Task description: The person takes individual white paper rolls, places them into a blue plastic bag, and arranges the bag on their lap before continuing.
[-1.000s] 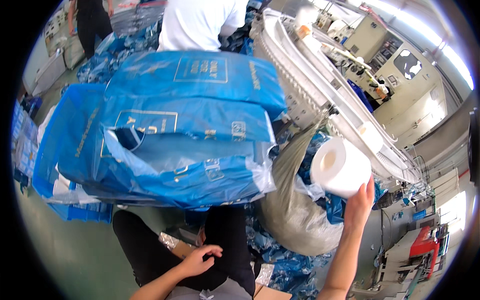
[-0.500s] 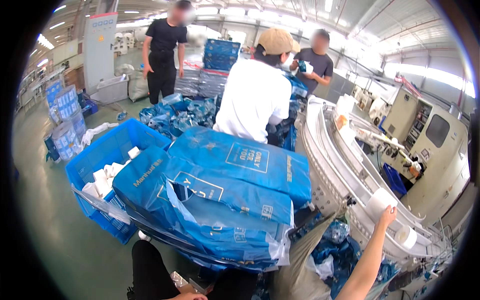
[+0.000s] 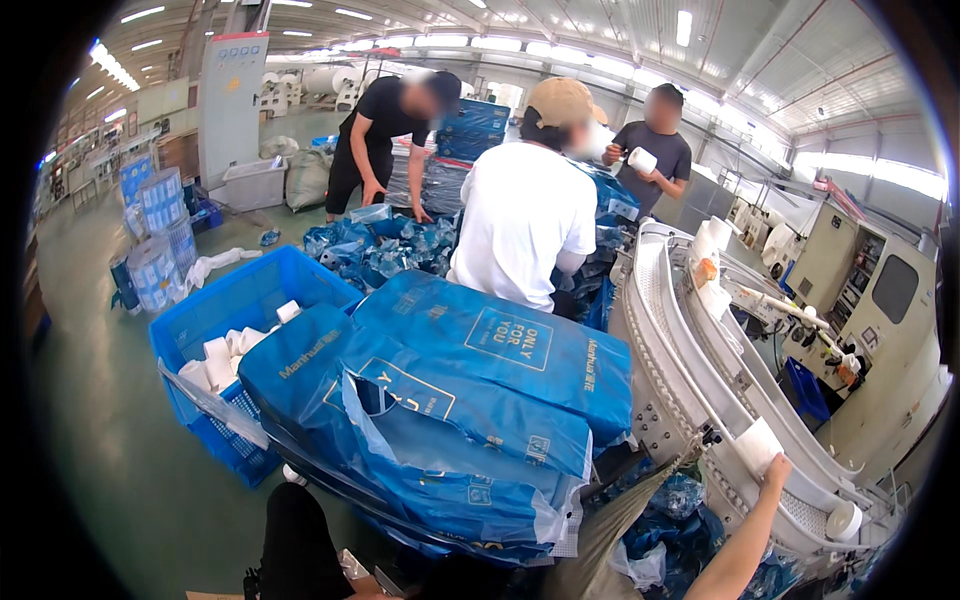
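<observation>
My right hand (image 3: 774, 468) is closed on the near end of a white paper roll (image 3: 756, 442); the roll lies on the curved conveyor (image 3: 735, 470) at the right. Another white roll (image 3: 844, 521) sits farther down the same conveyor, apart from my hand. Only a sliver of my left hand (image 3: 368, 587) shows by my lap at the lower edge, beside a small silvery wrapped thing (image 3: 351, 564); its fingers cannot be made out. In front of me lie large blue printed plastic packs (image 3: 500, 330), the nearest one (image 3: 450, 450) torn open at its top.
A blue crate (image 3: 180, 335) holding several white rolls stands at the left. A pale sack (image 3: 600, 545) and crumpled blue film (image 3: 665, 520) sit between the packs and the conveyor. A person in white (image 3: 525, 220) works just ahead; two more people stand beyond, near heaped blue film (image 3: 385, 250).
My view has shifted slightly. My right hand and its roll have come nearer along the conveyor, and the loose roll has moved farther down. The person in black at the left has bent toward the film heap.
</observation>
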Action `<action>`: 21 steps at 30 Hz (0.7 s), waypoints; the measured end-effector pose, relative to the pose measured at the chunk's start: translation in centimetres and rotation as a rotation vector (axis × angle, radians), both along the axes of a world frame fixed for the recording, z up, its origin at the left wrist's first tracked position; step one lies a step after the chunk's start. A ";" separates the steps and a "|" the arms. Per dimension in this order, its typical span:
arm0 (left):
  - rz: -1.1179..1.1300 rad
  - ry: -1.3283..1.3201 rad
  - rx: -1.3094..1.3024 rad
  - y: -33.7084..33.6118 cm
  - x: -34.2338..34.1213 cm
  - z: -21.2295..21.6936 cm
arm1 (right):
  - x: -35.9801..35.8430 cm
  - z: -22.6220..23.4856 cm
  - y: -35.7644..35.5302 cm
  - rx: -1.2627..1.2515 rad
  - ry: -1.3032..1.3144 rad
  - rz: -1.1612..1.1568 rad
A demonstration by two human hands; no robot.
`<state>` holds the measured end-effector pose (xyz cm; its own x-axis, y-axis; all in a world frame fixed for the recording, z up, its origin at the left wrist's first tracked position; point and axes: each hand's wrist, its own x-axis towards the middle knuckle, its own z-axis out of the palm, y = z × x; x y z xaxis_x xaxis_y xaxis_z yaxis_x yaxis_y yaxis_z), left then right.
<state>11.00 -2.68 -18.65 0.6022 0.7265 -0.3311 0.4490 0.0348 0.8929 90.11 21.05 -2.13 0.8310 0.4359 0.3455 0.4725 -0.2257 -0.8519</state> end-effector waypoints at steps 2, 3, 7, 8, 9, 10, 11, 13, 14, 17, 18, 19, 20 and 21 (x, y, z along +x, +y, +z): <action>0.003 -0.007 -0.025 0.0 0.2 0.2 | -0.5 0.9 -0.9 -0.185 -0.014 -0.095; -0.011 0.027 0.073 0.0 0.1 1.5 | -4.6 2.4 -1.7 -0.331 -0.054 -0.210; 0.030 -0.068 0.090 1.1 0.0 3.0 | -16.9 8.8 -5.7 -0.510 -0.329 -0.617; 0.042 -0.079 0.133 1.8 -0.2 5.0 | -16.6 8.4 -5.8 -0.397 -0.441 -0.557; 0.081 -0.160 0.106 2.3 -0.5 5.2 | -15.5 7.3 -6.0 -0.282 -0.551 -0.493; 0.121 -0.237 0.079 2.6 -0.8 5.6 | -15.3 6.8 -6.1 -0.168 -0.655 -0.424; 0.132 -0.196 0.042 3.4 -1.3 8.0 | -18.1 7.2 -6.1 0.011 -0.650 -0.219; 0.103 -0.189 0.212 4.9 -2.7 10.4 | -25.7 8.2 -7.7 0.191 -0.544 0.136; 0.118 -0.186 0.344 5.8 -3.0 12.2 | -30.6 8.9 -8.7 0.198 -0.431 0.291; 0.276 -0.209 0.593 7.7 -5.0 15.9 | -44.8 8.9 -9.4 0.039 -0.353 0.743; 0.351 -0.212 0.673 8.2 -5.7 17.0 | -48.9 8.8 -9.5 0.017 -0.356 0.897; 0.414 -0.229 0.740 9.1 -6.0 17.6 | -51.8 8.0 -9.6 0.000 -0.343 0.952; 0.474 -0.245 0.812 9.9 -6.1 18.5 | -54.3 7.0 -9.2 -0.010 -0.328 1.004; 0.524 -0.274 0.794 10.3 -6.2 19.4 | -56.8 6.3 -8.5 0.047 -0.364 1.076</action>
